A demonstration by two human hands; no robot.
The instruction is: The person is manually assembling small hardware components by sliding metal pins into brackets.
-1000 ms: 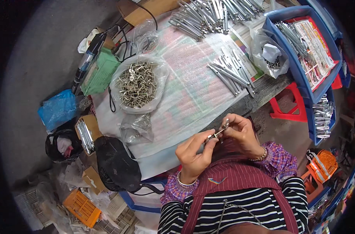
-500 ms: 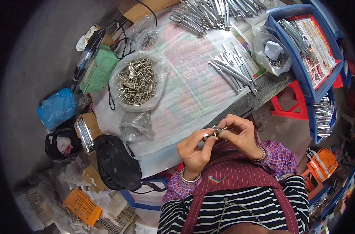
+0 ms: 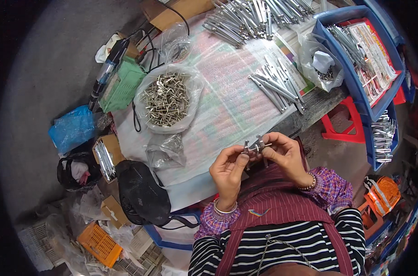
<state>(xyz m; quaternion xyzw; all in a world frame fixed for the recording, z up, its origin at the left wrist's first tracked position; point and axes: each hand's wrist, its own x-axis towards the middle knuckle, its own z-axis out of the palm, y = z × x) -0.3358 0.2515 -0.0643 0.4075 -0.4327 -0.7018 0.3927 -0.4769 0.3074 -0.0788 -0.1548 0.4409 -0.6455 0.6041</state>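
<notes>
At the table's near edge, my left hand (image 3: 227, 172) pinches a small silver metal piece (image 3: 246, 148) upright between thumb and fingers. Close beside it, my right hand (image 3: 287, 155) grips another silver metal piece (image 3: 259, 140) with a thin crosswise pin. The two pieces are very near each other; whether they touch I cannot tell. Fingertips hide their lower parts. Ahead and to the left, a clear plastic bag (image 3: 197, 94) stands open, full of T-shaped metal pieces (image 3: 166, 103). Flat silver metal bars (image 3: 275, 87) lie loosely ahead of my right hand.
More metal bars (image 3: 245, 20) are heaped at the table's far side. Blue trays (image 3: 321, 30) stand at the right, with a red stool (image 3: 342, 133) beneath. A black bag (image 3: 142, 193), a green basket (image 3: 124, 83) and an orange crate (image 3: 98, 244) line the left.
My hands have turned the metal pieces more upright, so more of them shows above the fingertips. The whole view has shifted slightly, with the table scene a little farther right.
</notes>
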